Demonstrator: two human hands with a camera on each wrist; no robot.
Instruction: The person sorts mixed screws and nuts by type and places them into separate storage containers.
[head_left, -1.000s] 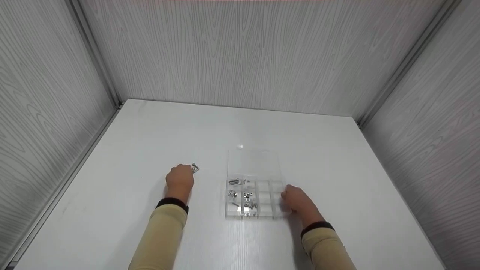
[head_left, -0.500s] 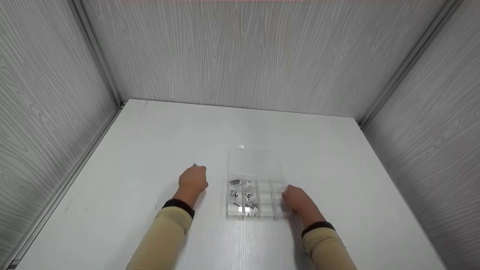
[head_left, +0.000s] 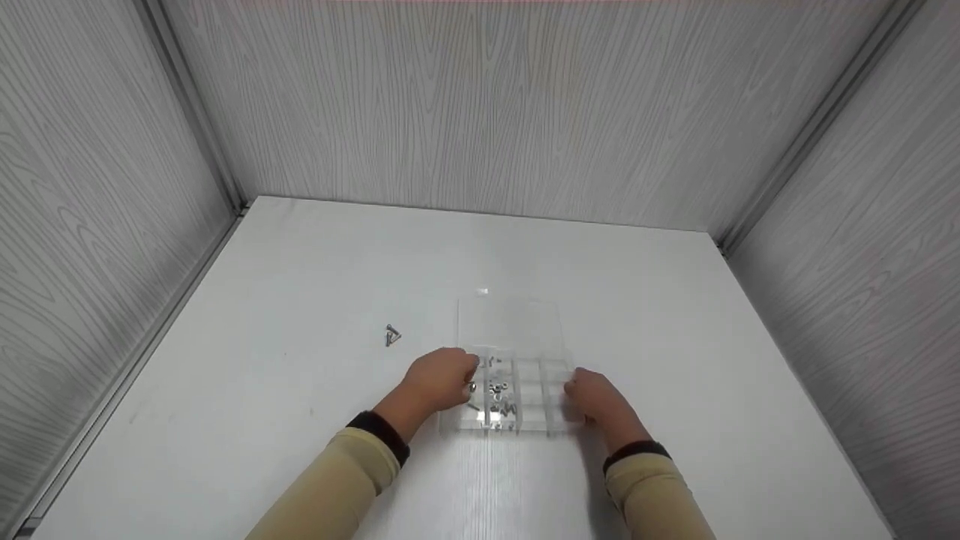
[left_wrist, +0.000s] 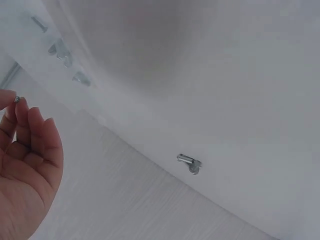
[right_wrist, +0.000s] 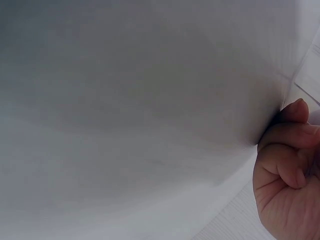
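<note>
White tabletop (head_left: 300,285), grey wood-grain walls (head_left: 495,112), metal corner strips (head_left: 196,120)

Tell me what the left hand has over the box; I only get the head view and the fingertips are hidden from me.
Observer: The left wrist view shows the left hand pinching a small metal part between its fingertips.
Operator: Check the right hand too.
Observer: In the right wrist view its fingers are curled into the palm, and nothing shows inside them.
Operator: Now describe the loose screws.
Observer: The left wrist view shows them lying close together, one turning its round head towards the camera.
</note>
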